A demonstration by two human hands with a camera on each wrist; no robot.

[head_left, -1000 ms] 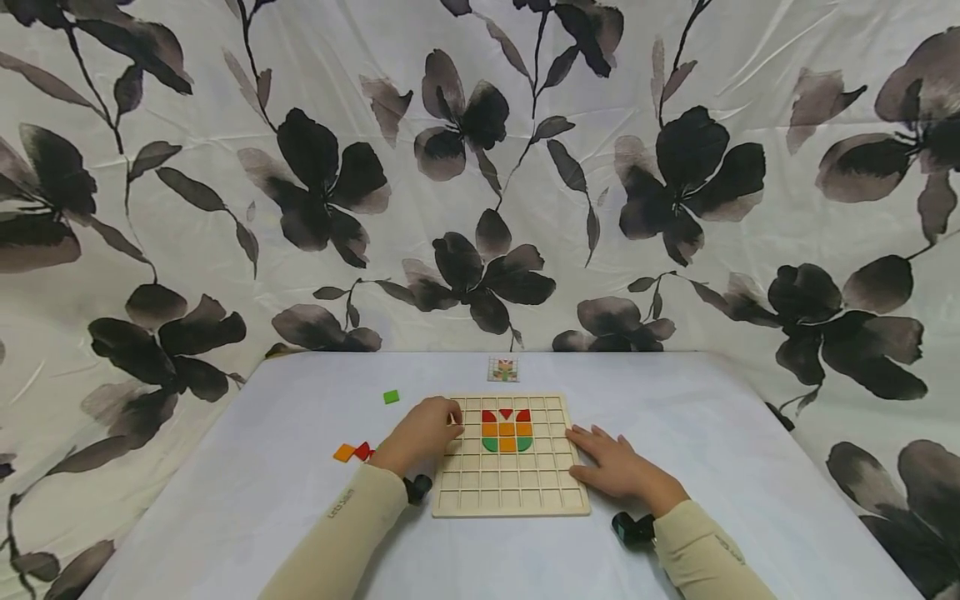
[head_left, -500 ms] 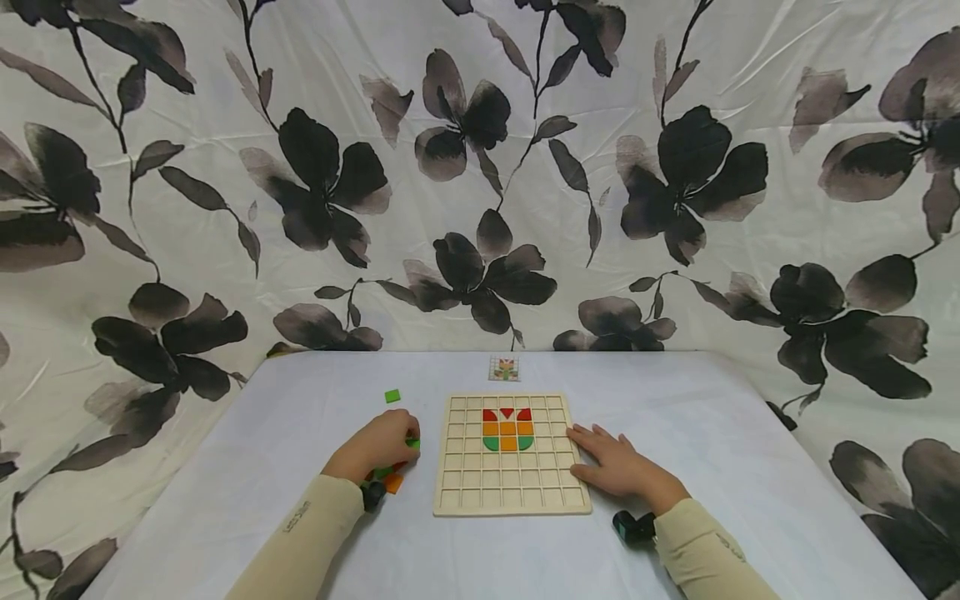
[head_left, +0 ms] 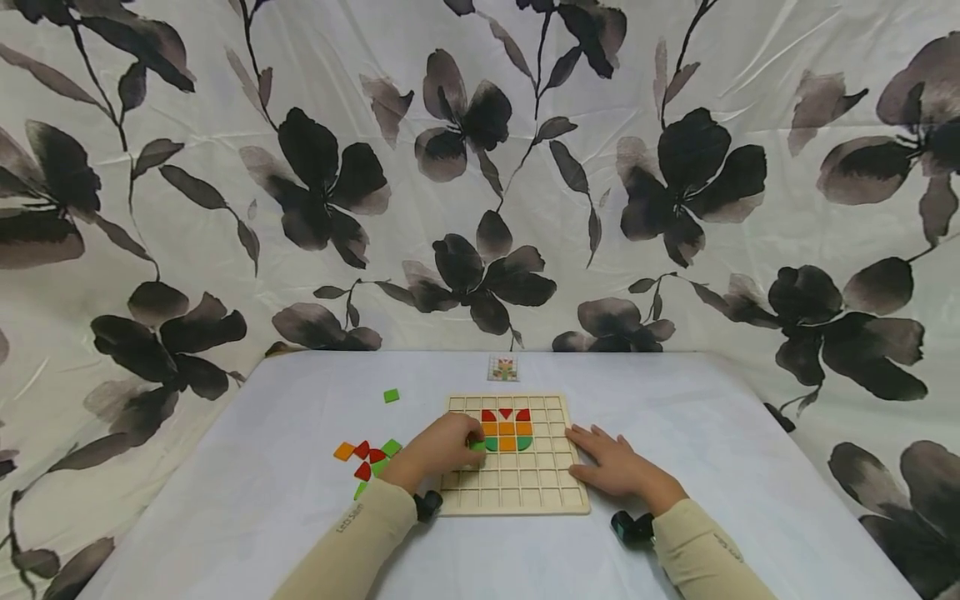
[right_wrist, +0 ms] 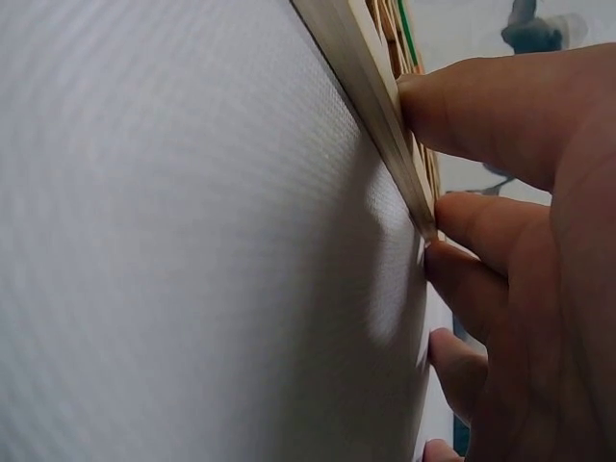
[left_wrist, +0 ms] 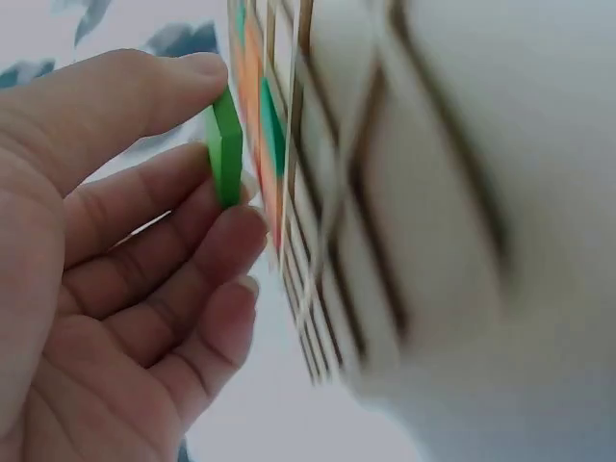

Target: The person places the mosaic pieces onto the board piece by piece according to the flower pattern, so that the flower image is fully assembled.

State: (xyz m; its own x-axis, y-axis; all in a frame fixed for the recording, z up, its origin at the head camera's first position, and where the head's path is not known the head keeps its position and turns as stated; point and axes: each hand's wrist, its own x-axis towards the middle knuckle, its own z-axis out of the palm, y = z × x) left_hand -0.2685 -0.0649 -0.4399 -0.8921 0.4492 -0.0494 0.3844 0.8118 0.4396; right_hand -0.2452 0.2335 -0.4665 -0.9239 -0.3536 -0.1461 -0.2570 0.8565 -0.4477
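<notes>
The left hand (head_left: 441, 446) pinches a light-green flat tile (left_wrist: 225, 149) between thumb and fingertips; seen nearly edge-on, its outline is hard to read, and so is whether it touches the grid. Taking the board as a dial with twelve away from the person, the tile is over the nine o'clock part of the pale wooden gridded board (head_left: 517, 497), just beside the seated red, orange and dark-green pieces (head_left: 507, 430), which lie towards twelve. The hold is at the tile's edges, so a slight roll of the thumb could twist it, leaving it tilted across a ridge rather than flat in a cell. Fingertips this near the seated pieces might also nudge one out. At three o'clock the right hand (head_left: 626, 465) rests its spread, unclenched fingers along the board's rim; pressing too hard there could slide the board and spoil the aim. Farther out at nine, beside the left forearm, the loose red, orange and green pieces (head_left: 363, 472) lie where a dragging sleeve could scatter them. A lone light-green square tile (head_left: 392, 396) sits at ten, and beyond twelve lies a small printed pattern card (head_left: 503, 369), easily misread by one cell.
</notes>
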